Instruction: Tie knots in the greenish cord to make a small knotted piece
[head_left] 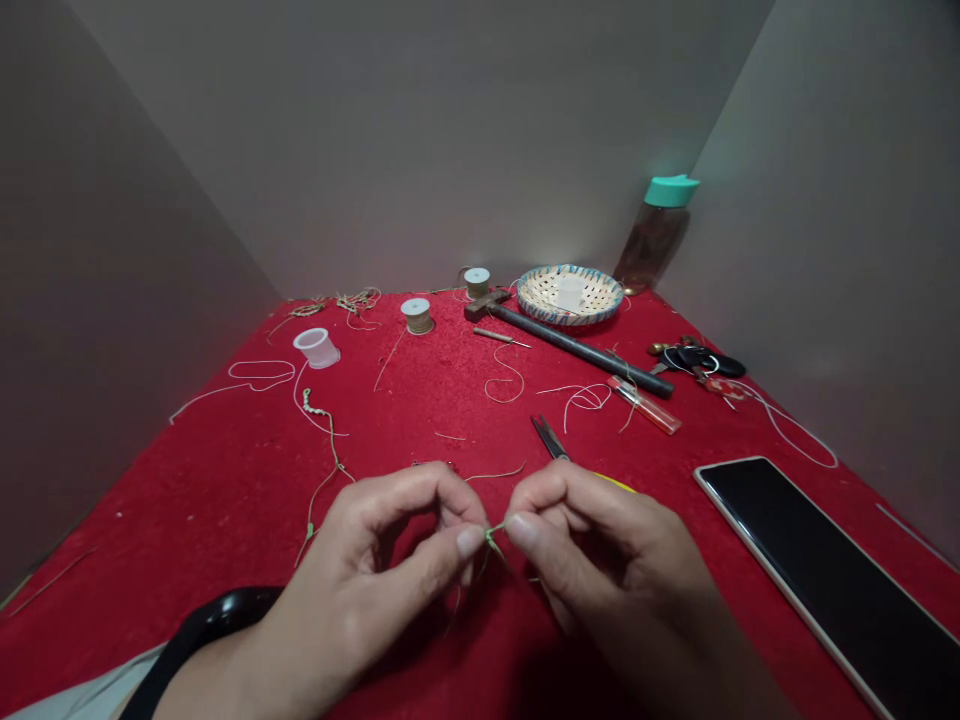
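Near the front centre, my left hand [397, 565] pinches a thin green thread [491, 538] between thumb and index finger. The other side of this thread is pinched by my right hand [592, 545], with a small gap between the two sets of fingertips. A small knot or crossing shows in that gap, and loose ends hang below it. Scissors [551, 438] with a yellow handle lie just behind my right hand, their handle partly hidden. Left of my left hand, a knotted cord [332, 440] with a small green part rests on the red cloth [225, 480].
A phone [825, 570] lies at right. Farther back are a hammer [585, 348], awl [499, 338], red lighter [645, 405], keys [697, 360], a woven basket [529, 300], thread spools [417, 317], a white plastic cup [319, 348] and a bottle [654, 240]. Walls enclose three sides.
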